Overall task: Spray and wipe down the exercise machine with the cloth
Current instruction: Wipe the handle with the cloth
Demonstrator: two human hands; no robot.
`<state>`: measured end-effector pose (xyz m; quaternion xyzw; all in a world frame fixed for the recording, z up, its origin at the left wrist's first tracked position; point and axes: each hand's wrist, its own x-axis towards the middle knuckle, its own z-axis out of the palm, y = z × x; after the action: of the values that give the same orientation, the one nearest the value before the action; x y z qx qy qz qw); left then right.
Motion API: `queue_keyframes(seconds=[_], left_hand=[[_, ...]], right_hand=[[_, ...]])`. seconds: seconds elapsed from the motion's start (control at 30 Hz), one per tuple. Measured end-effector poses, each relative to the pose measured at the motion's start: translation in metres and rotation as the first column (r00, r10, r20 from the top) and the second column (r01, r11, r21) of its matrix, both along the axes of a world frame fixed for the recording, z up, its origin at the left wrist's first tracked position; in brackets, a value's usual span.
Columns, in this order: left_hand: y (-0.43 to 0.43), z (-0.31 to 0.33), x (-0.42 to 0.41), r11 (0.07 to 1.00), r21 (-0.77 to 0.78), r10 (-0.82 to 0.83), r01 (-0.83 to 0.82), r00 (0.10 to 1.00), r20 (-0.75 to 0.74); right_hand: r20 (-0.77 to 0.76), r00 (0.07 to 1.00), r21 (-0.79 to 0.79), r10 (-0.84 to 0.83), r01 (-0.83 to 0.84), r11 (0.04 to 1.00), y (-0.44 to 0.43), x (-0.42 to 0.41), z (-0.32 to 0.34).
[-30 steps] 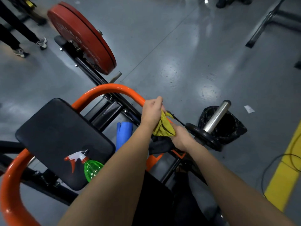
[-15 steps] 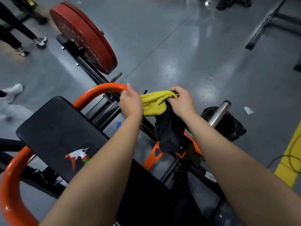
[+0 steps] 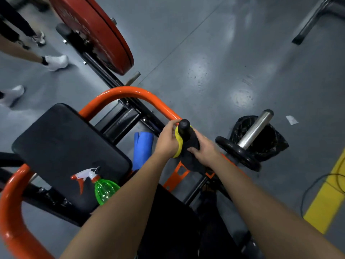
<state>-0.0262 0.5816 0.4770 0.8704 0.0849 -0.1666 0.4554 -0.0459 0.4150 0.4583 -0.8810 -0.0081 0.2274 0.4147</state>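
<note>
The exercise machine has an orange curved tube frame (image 3: 130, 91) and a black padded seat (image 3: 61, 139). A black handle grip (image 3: 183, 128) sticks up between my hands. A yellow and black cloth (image 3: 188, 146) is wrapped round that handle. My left hand (image 3: 167, 141) grips the cloth's yellow edge on the handle's left side. On the right side my right hand (image 3: 204, 149) holds the dark part of the cloth. A green spray bottle (image 3: 104, 189) with a white and orange trigger lies on the seat pad, partly hidden by my left forearm.
A red weight plate (image 3: 97, 32) hangs on the machine's arm at the top left. A small black plate (image 3: 237, 153) sits on a steel sleeve (image 3: 256, 128), in front of a black bag (image 3: 270, 141). A rolled blue mat (image 3: 142, 148) stands below the frame. People's feet (image 3: 56, 61) are at the left.
Both hands came down from holding the cloth spread above the frame and now wrap it round the black handle. Another person's feet have stepped in at the left.
</note>
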Motion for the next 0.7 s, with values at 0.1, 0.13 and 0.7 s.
queue_keyframes(seconds=[0.1, 0.13, 0.7], left_hand=[[-0.002, 0.010, 0.000, 0.992, -0.004, -0.126, 0.126, 0.992, 0.001], [-0.001, 0.011, -0.004, 0.984, -0.032, -0.174, 0.173, 0.984, -0.038], [0.019, 0.007, -0.004, 0.966, -0.252, -0.117, 0.054, 0.963, -0.243]], right_hand=[[-0.086, 0.992, -0.068, 0.094, -0.100, 0.993, -0.003, 0.013, -0.008], [-0.116, 0.985, -0.076, 0.126, -0.136, 0.988, -0.006, 0.016, -0.011], [0.147, 0.982, -0.255, -0.123, 0.158, 0.954, -0.033, -0.052, -0.002]])
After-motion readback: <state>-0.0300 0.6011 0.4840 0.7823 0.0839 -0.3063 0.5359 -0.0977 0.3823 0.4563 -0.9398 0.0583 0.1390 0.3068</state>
